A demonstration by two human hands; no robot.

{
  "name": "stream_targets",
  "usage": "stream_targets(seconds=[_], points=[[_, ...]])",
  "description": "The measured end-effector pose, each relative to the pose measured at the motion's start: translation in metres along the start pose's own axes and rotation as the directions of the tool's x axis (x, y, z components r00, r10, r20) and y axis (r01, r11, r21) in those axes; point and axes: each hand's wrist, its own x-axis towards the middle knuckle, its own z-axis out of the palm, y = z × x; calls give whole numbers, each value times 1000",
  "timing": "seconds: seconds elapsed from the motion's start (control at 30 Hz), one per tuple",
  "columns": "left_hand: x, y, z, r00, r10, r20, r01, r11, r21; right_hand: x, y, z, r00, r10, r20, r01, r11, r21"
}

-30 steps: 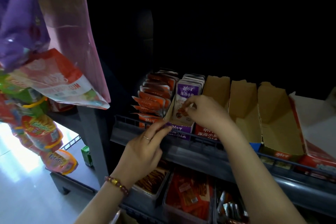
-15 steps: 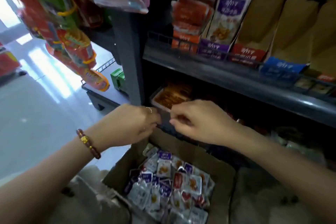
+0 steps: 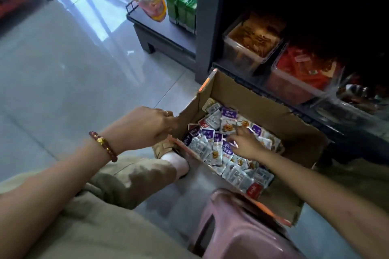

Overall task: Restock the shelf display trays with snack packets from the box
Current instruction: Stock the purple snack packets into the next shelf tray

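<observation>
Snack packets [image 3: 212, 145]: small sachets, silver with purple or red panels, lying loose and jumbled in several layers. Location: inside the cardboard box [image 3: 263, 107], directly under the right hand and just to the right of the left hand.

Cardboard box: open-topped, flaps up, standing on the floor [image 3: 63, 69] against the foot of the dark shelf unit [image 3: 207, 27]. Stock level: well filled.

Left hand [image 3: 147, 126]: fingers curled at the top edge of the box's left wall and gripping it, by the look of it to steady the box. A ring and a beaded bracelet [image 3: 104, 145] are worn on this side.

Right hand [image 3: 246, 143]: inside the box, fingers spread and fairly straight, tips resting on the top layer of packets. No packet is enclosed or lifted. The two hands are apart, with the box wall between them.

Also present: a clear bin of brown snacks [image 3: 250, 44] and a clear bin of red packets [image 3: 303, 69] on the low shelf beyond the right hand; green cartons [image 3: 183, 6] on a low rack beyond the left hand; a pink plastic stool [image 3: 242, 233] nearer than both hands.

Display trays: not in view.

Step in hand, as judged: picking from the box, at the point of choosing packets.

Next move calls for: closing the right fingers on a small batch, preferably of one colour and facing one way, since the sachets look slick and overlap and could slide apart; then carrying the batch up to a tray while the left hand keeps the box from shifting.
</observation>
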Motion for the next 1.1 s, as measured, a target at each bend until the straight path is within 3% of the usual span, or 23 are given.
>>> stream_targets(seconds=[0.13, 0.23, 0.3, 0.47, 0.77, 0.97, 1.1], points=[[1, 1, 8, 999, 2, 38, -1, 1000, -26, 18, -21, 21, 991, 91, 96, -86, 995, -55], [5, 1, 11, 1000, 18, -4, -18, 998, -63, 21, -33, 31, 975, 164, -152, -181, 978, -107], [6, 3, 13, 1000, 21, -15, -22, 996, -91, 25, -35, 33, 957, 198, -214, -224, 969, -108], [6, 8, 25, 1000, 1, 0, -1, 993, -117, 33, -31, 29, 964, 265, -39, -268, 956, -117], [12, 11, 41, 998, 29, 54, -19, 985, -169, 44, -17, 13, 961, 201, -190, -224, 968, -109], [15, 15, 40, 998, 19, 56, -7, 976, -218, 46, -15, 6, 964, 265, -34, -266, 963, -45], [14, 17, 43, 998, 27, 55, -14, 976, -219, 36, -15, 23, 961, 253, -108, -260, 964, -58]])
